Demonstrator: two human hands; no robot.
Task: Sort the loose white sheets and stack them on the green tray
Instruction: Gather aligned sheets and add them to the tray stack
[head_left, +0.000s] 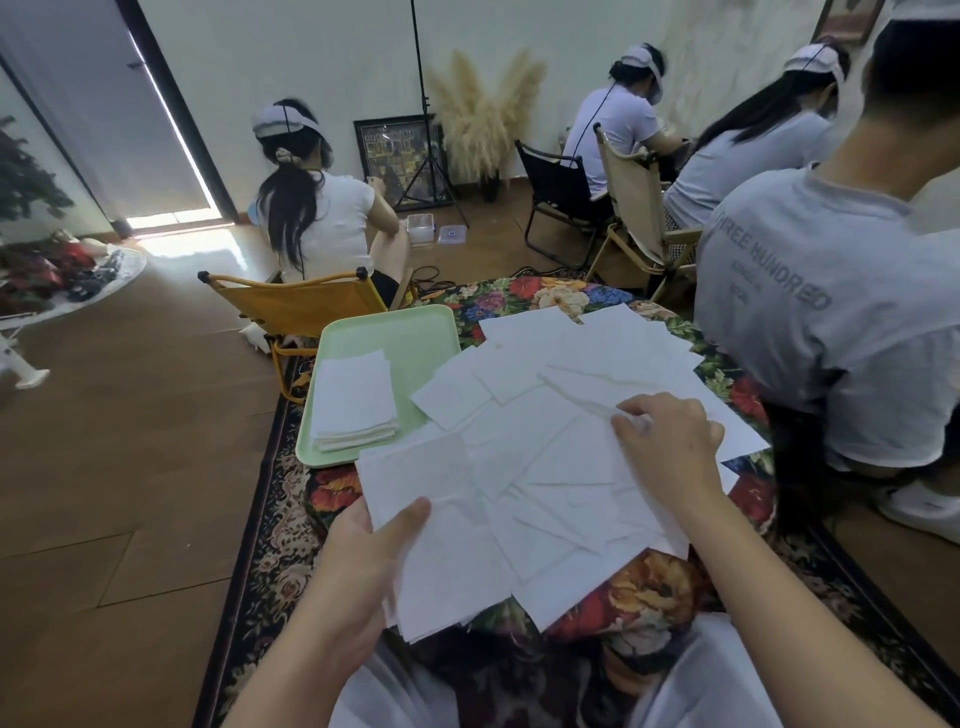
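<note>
Several loose white sheets (550, 364) lie scattered and overlapping on a table with a floral cloth (524, 293). A pale green tray (395, 327) sits at the table's left side with a neat stack of white sheets (356, 402) on it. My left hand (374, 551) grips a small bundle of white sheets (436, 525) at the near left, thumb on top. My right hand (670, 441) rests on the scattered pile at the right, its fingertips pinching the edge of one sheet (587, 395).
A person in a grey T-shirt (831, 322) sits close against the table's right side. A yellow folding chair (296, 304) with another seated person stands just behind the tray. More people on chairs sit farther back. A patterned rug (270, 519) lies under the table on the wooden floor.
</note>
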